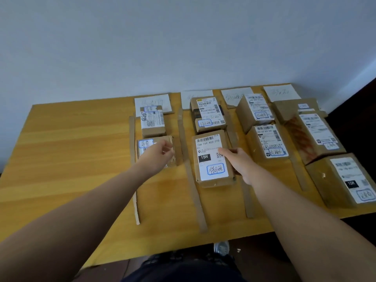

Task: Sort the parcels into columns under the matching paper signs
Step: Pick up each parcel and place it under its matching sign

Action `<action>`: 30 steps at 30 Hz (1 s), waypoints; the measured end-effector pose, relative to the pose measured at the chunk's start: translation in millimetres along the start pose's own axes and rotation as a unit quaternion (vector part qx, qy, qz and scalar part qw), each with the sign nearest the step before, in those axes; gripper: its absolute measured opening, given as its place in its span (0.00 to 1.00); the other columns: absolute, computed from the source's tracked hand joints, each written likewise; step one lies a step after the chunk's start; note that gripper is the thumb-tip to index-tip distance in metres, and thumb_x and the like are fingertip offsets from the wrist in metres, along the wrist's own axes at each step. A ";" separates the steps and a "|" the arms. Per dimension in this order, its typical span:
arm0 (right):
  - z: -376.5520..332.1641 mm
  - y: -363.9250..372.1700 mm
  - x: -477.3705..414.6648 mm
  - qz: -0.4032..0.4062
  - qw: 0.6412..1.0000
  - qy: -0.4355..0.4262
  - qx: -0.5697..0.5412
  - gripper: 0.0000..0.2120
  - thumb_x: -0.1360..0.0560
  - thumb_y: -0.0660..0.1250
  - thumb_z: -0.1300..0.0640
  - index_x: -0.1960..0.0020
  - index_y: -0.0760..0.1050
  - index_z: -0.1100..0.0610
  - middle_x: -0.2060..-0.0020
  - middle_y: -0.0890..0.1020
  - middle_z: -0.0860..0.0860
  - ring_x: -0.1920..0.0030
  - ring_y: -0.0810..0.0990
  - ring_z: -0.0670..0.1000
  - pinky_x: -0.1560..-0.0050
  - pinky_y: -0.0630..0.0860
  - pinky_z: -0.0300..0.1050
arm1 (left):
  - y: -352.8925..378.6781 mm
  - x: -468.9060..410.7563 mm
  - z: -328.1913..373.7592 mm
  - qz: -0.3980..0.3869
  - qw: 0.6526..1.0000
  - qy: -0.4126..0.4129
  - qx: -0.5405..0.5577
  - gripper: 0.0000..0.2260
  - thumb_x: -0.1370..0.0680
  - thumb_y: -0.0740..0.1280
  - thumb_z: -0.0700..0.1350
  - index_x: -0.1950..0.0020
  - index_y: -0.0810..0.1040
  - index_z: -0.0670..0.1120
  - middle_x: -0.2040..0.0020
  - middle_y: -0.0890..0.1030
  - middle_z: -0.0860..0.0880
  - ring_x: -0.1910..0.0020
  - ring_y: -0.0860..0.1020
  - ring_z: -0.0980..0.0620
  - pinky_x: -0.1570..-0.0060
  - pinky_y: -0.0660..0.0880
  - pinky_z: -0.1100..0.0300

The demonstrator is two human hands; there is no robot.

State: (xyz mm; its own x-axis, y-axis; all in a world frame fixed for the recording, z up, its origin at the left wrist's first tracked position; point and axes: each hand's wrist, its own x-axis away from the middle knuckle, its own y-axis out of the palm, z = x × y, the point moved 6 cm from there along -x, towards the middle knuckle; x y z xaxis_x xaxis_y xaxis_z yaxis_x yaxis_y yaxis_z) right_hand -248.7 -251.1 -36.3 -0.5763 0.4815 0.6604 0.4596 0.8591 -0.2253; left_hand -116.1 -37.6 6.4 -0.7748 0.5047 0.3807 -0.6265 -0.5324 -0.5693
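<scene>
Head view, and here is the layout: a pale wooden table [71, 149] runs across the middle of the frame below a plain white wall [142, 37]. 4 white paper signs [281, 92] lie along its far edge at upper centre and upper right, their handwriting too blurred to read. Long brown cardboard strips [191, 180] run down from them and mark off 4 columns. 9 brown parcels sit in those columns: 2 in each of the first 3 from the left, and 3 in the rightmost one, which stretches towards the right edge of the frame. At centre left, the left hand [157, 153] is over the small brown cardboard parcel with the blue-outlined sticker [144, 146], the nearer one in the leftmost column. Its fingers are curled down onto the top, but I cannot tell whether they actually grip it. Just right of centre, the right hand [238, 159] grasps the brown cardboard parcel with the white 15H label [209, 159]. The thumb lies on the label's right edge and the fingers wrap down the box's right side. That parcel lies flat, the nearer one in the 2nd column, directly below another labelled box [209, 115] and its sign.
</scene>
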 end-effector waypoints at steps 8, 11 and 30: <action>17.1 -30.5 -33.7 -0.028 0.994 0.006 0.101 0.24 0.22 0.64 0.45 0.33 0.68 0.59 0.46 0.81 0.53 0.51 0.79 0.51 0.57 0.72 0.44 | 36.2 9.1 9.6 0.059 0.997 -0.041 0.006 0.10 0.20 0.62 0.44 0.39 0.74 0.46 0.46 0.77 0.51 0.46 0.76 0.52 0.47 0.73 0.57; 12.7 -31.5 -42.5 -0.039 0.990 -0.012 0.131 0.22 0.23 0.65 0.44 0.37 0.70 0.58 0.46 0.82 0.52 0.48 0.80 0.54 0.52 0.76 0.50 | 42.4 11.9 13.8 0.084 0.995 -0.045 0.014 0.10 0.19 0.61 0.45 0.38 0.74 0.46 0.47 0.76 0.52 0.46 0.75 0.53 0.50 0.69 0.61; -21.0 -28.3 -51.5 0.046 0.934 -0.071 0.348 0.25 0.20 0.57 0.41 0.35 0.68 0.60 0.62 0.73 0.49 0.66 0.72 0.49 0.71 0.67 0.43 | 44.3 6.0 13.3 0.088 0.994 -0.065 0.000 0.13 0.19 0.61 0.44 0.36 0.73 0.43 0.44 0.78 0.48 0.44 0.76 0.50 0.43 0.73 0.54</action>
State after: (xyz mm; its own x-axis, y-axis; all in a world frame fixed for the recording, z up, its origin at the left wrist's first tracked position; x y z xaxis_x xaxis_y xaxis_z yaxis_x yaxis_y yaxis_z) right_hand -217.8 -303.8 -48.9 -0.6627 0.5337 0.5254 -0.0118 0.6940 -0.7199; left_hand -149.6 -67.2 -6.9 -0.8768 0.3122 0.3657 -0.4803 -0.6050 -0.6350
